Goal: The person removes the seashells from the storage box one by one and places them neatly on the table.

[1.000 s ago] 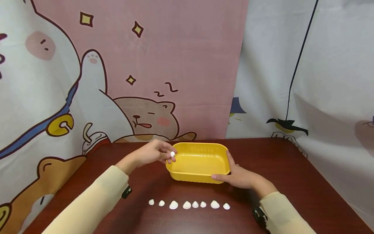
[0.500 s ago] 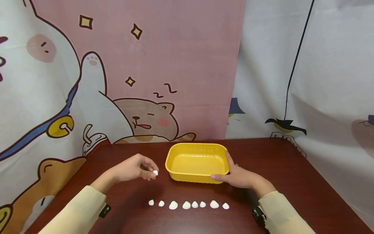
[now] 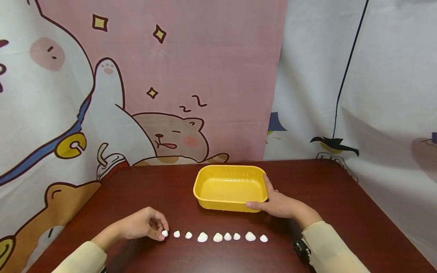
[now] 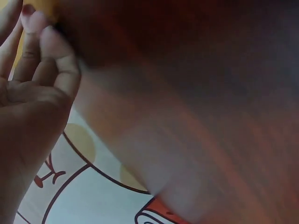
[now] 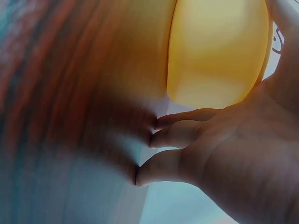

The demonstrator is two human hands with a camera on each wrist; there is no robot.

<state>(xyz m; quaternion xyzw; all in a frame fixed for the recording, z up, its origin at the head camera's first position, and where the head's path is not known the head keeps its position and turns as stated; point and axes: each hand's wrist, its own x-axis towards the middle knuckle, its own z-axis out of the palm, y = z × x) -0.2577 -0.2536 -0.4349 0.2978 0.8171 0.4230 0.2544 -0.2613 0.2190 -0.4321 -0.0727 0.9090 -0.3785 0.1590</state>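
Observation:
At the left end of a row of small white shells (image 3: 202, 237), my left hand (image 3: 141, 224) pinches another white shell (image 3: 165, 233) between thumb and fingertips, low over the table. The left wrist view shows the bent fingers (image 4: 60, 70), but the shell is hidden there. A yellow plastic basin (image 3: 223, 205) stands behind the row with nothing in it. My right hand (image 3: 285, 204) rests against its right front corner, thumb along the front wall and a straight finger along the right side. In the right wrist view, the other fingers (image 5: 163, 165) stretch down to the tabletop.
The dark red-brown wooden table (image 3: 218, 261) carries the basin and the shells, which lie roughly in line from left to right. Behind it hangs a cartoon-printed cloth (image 3: 218, 76), meeting the table's back edge close behind the basin.
My left hand has moved from beside the basin's left rim down and leftward with the shell, to the row's left end. My right hand and the basin have stayed put.

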